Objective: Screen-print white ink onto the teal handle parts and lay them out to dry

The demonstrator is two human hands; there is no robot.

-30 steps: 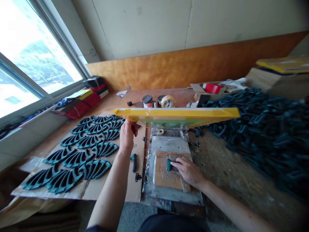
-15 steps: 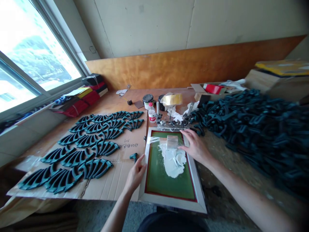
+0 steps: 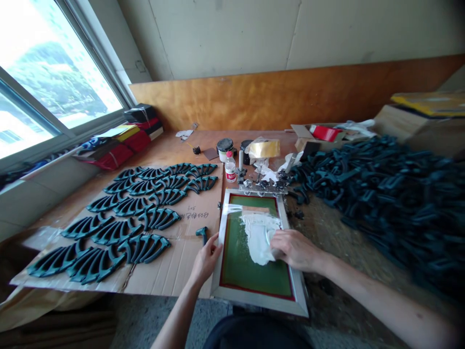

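A screen-printing frame (image 3: 298,291) with a green mesh (image 3: 254,281) lies in front of me. White ink (image 3: 256,247) is spread over the upper middle of the mesh. My right hand (image 3: 292,249) is closed at the ink's right side, with its fingers round a flat scraper mostly hidden by hand and ink. By the frame's left edge, my left hand (image 3: 208,257) has its fingers closed on the stem of a dark green T-shaped plastic part (image 3: 201,232), whose head sticks out above them.
Rows of dark green plastic parts (image 3: 131,225) lie on cardboard (image 3: 152,281) at left. A large heap of similar parts (image 3: 366,189) covers the right side. Behind the frame stand a metal hinge clamp (image 3: 263,189), a bottle (image 3: 230,169), an ink tub (image 3: 224,149) and a tape roll (image 3: 265,148).
My right hand has come down from the frame's upper right corner to the ink and closed. The metallic scraper has left the top of the ink. My left hand has hardly moved.
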